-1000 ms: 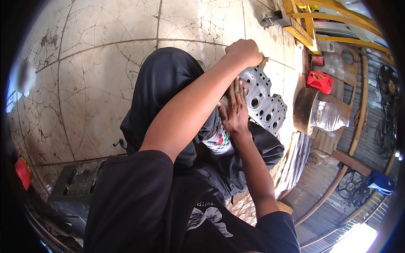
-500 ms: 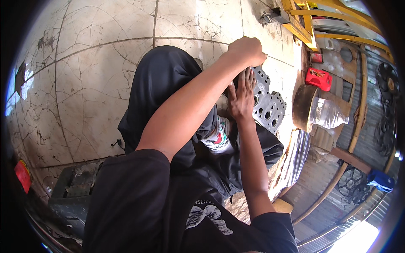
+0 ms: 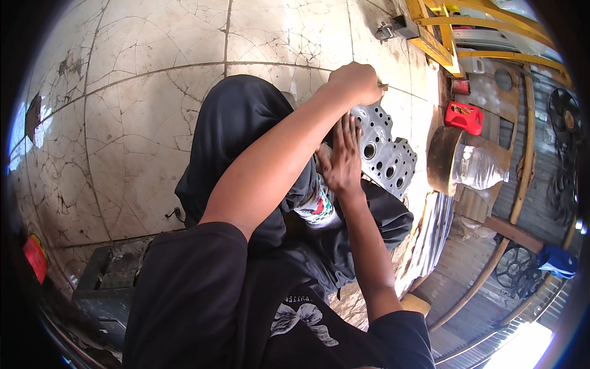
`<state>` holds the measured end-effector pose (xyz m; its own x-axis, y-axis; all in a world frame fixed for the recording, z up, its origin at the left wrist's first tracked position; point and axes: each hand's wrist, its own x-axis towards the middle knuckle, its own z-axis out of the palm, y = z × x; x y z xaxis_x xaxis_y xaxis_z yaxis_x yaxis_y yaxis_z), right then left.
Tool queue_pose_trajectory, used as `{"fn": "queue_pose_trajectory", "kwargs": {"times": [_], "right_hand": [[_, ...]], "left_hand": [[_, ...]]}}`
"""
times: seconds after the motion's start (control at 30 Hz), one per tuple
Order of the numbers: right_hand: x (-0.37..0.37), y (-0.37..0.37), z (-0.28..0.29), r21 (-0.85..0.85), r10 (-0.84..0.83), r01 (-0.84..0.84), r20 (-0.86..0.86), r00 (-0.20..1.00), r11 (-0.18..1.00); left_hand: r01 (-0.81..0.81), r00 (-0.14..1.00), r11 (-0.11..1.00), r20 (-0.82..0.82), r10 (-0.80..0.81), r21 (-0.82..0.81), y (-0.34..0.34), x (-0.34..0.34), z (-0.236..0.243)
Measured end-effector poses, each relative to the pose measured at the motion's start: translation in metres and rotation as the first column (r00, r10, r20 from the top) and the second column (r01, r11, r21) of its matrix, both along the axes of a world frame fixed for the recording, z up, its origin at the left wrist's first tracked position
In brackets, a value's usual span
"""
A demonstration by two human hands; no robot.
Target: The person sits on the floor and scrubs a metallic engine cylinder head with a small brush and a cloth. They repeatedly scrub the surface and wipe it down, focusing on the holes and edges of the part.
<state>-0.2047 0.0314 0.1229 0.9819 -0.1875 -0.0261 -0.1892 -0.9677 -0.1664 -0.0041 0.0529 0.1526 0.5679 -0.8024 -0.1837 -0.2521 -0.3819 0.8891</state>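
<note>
A grey metal cylinder head [image 3: 382,132] with several round ports and small holes lies tilted on the floor just past my legs. My left hand [image 3: 355,83] is closed in a fist above its far end. The thin tip of something small pokes out at the fist's right side, too little to name. My right hand [image 3: 342,161] lies flat along the near left edge of the cylinder head, fingers stretched out and pointing away from me. Part of that edge is hidden under the fingers and my left forearm.
Cracked pale tiles [image 3: 147,111] make up the floor. To the right stand a round brown block [image 3: 444,161], a clear plastic bottle [image 3: 482,165] and a cut red container [image 3: 464,117]. A yellow metal frame [image 3: 439,46] is at far right, a black case [image 3: 110,280] at lower left.
My left fist has shifted slightly nearer and to the left. My right hand has slid left toward the edge, baring more of the cylinder head.
</note>
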Motion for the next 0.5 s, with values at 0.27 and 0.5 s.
{"fn": "queue_pose_trajectory", "kwargs": {"times": [0.27,0.5], "right_hand": [[-0.02,-0.075,-0.029,-0.141,-0.365,0.389,0.172,0.915,0.91],[-0.004,-0.031,0.006,-0.024,-0.192,0.192,0.014,0.981,0.981]], "left_hand": [[0.005,1.0,1.0,0.023,-0.005,0.017,-0.003,-0.007,0.015],[-0.001,0.993,0.988,0.117,-0.017,0.151,0.005,-0.005,-0.003]]}}
